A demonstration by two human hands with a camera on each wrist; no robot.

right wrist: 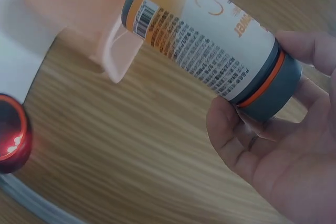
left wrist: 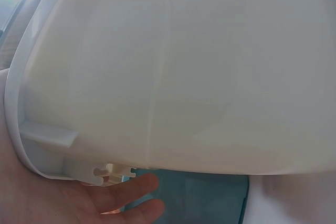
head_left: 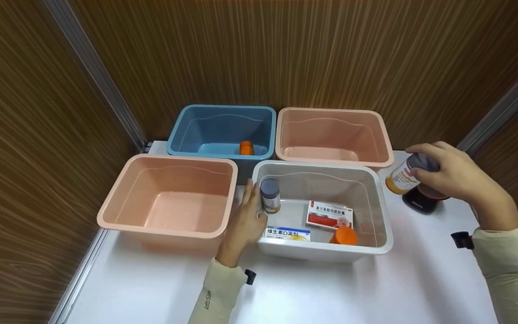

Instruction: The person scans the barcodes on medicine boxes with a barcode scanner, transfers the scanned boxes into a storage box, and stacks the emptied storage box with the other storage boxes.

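Fingers [right wrist: 223, 121] of the right hand [head_left: 459, 175] curl round the cap [right wrist: 275, 95] of one tilted bottle [head_left: 405, 176], beside one white bin [head_left: 313, 254]; the left hand [head_left: 246, 222] holds its rim [left wrist: 13, 103], fingers extended. Inside are two boxes [head_left: 329, 215], one small bottle [head_left: 271, 201], one orange object [head_left: 345, 236].

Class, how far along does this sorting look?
Seemingly done: orange item in the blue bin. In hand: a bottle held by the right hand near a black device. Probably remaining in the white bin: red-banded box, blue-banded box, another bottle, orange-topped container.
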